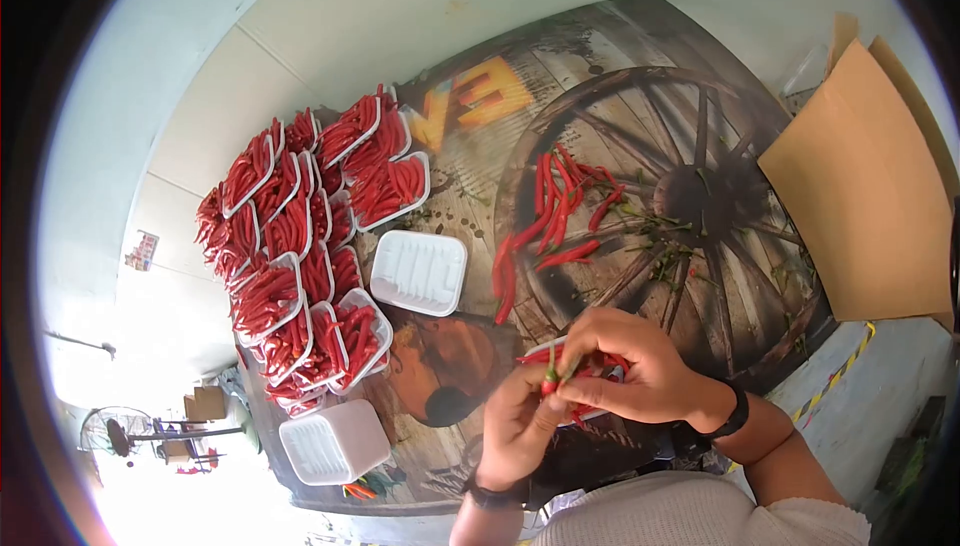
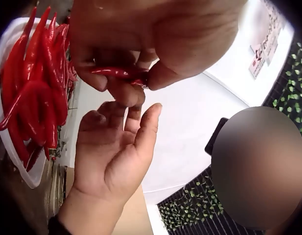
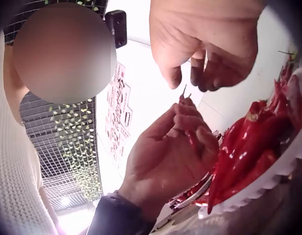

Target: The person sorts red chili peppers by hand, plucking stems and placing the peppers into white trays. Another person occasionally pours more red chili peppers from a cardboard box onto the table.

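Filled trays (image 1: 427, 186) stand along the counter's (image 1: 620, 41) left, loose chillies (image 1: 560, 208) lie in its middle, stems (image 1: 680, 236) right of those, a box (image 1: 865, 186) far right.

The person's left hand (image 1: 516, 420) has its thumb and fingers curled in a grip. The right hand (image 1: 640, 366) arches just beside it, thumb and fingertips slightly parted. The right forearm (image 1: 762, 438) slants inward, elbow bent; the left forearm (image 1: 487, 524) points forward.
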The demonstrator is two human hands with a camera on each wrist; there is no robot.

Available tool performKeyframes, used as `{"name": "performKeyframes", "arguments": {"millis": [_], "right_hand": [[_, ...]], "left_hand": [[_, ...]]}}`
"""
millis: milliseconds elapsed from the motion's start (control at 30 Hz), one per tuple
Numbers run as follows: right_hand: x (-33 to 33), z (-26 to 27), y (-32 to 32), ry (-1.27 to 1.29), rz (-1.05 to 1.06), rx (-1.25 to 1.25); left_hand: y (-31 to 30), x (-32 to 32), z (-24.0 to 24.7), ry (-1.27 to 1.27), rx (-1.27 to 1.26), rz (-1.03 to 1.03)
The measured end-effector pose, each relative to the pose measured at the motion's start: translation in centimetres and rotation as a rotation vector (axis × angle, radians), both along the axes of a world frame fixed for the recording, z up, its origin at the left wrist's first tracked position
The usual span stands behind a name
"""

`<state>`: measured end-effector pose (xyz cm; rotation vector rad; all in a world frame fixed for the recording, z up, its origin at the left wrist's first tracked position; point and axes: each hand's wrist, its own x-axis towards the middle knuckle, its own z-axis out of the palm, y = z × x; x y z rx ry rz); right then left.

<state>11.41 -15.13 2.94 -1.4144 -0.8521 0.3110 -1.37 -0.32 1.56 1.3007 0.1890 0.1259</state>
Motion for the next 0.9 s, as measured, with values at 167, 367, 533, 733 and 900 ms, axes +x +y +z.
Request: {"name": "performKeyframes", "arguments": {"millis": [167, 367, 533, 733, 900], "right_hand": [[1.0, -0.6, -1.0, 0.067, 0.191, -0.01], [1.0, -1.3, -1.4, 0.794, 0.579, 0.118], [1.0, -1.7, -1.4, 0.766, 0.571, 0.1], [1.3, -0.4, -1.4, 0.19, 0.26, -0.065], [1.0, 0.4, -1.4, 0.314, 0.255, -0.184]], "left_hand": [[0.7, -0.1, 0.0, 0.003, 0.179, -0.057], [0.9, -0.6, 0.5, -0.001, 0.223, -0.205], [0.7, -0.6, 0.3, 0.042, 0.188, -0.222], [1.0, -0.2, 1.2, 0.105, 0.276, -0.147], [1.1, 0.0, 1.3, 0.106, 0.379, -0.176]]}}
